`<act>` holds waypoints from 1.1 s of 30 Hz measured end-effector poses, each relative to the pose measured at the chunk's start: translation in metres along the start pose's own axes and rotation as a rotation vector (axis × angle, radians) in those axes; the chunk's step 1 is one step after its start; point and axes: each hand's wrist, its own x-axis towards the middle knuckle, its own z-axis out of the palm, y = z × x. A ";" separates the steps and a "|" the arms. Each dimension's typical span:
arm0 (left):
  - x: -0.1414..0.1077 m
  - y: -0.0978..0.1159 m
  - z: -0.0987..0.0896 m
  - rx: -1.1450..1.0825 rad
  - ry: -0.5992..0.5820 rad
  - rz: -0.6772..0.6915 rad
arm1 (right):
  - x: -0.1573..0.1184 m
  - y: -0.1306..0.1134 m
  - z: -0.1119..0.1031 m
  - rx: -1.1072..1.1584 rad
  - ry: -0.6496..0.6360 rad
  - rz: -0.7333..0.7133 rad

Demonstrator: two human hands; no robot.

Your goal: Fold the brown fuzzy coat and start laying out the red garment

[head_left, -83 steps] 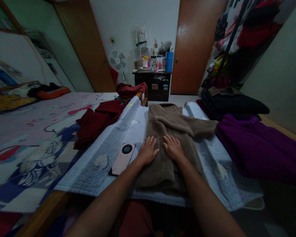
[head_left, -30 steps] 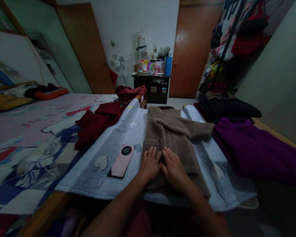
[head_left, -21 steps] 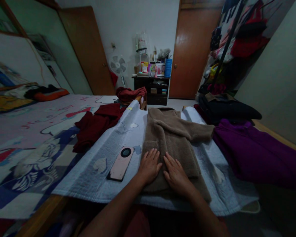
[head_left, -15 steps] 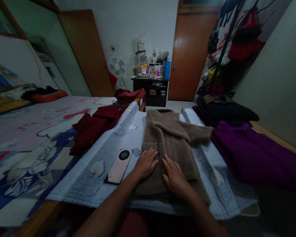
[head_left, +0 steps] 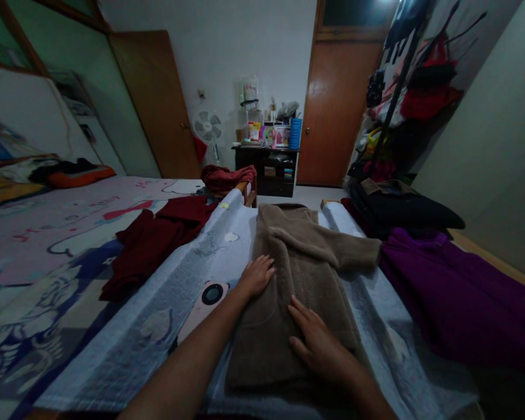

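Observation:
A brown fuzzy coat [head_left: 306, 262] lies on a pale blue quilted cover [head_left: 219, 256], its one visible sleeve stretched out to the right. My left hand [head_left: 257, 275] rests flat on the coat's left side, fingers extended. Lower down and to the right, my right hand [head_left: 317, 341] lies on the coat's front with its fingers outstretched. Neither hand grips the fabric. A pink phone [head_left: 203, 309] with a round dark camera ring lies left of the coat, partly covered by my left forearm.
Dark red clothing [head_left: 157, 239] lies on the patterned bed [head_left: 70, 233] to the left. A purple garment [head_left: 455, 291] and folded black clothes [head_left: 406, 204] are on the right. Farther back stand a fan [head_left: 209, 127], a black cabinet [head_left: 262, 172] and a wooden door [head_left: 332, 111].
My left hand has slid farther up the coat, away from me. The right hand stays on the coat's lower front. The view has shifted, so the coat and phone sit lower in it.

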 end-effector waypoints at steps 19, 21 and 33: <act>0.110 -0.020 -0.002 -0.013 0.199 -0.249 | 0.150 0.105 -0.137 -0.316 0.461 0.242; 0.117 -0.024 -0.001 -0.014 0.221 -0.238 | 0.168 0.123 -0.151 -0.373 0.485 0.324; 0.166 -0.047 -0.001 -0.065 0.246 -0.318 | 0.197 0.169 -0.184 -0.648 0.255 0.513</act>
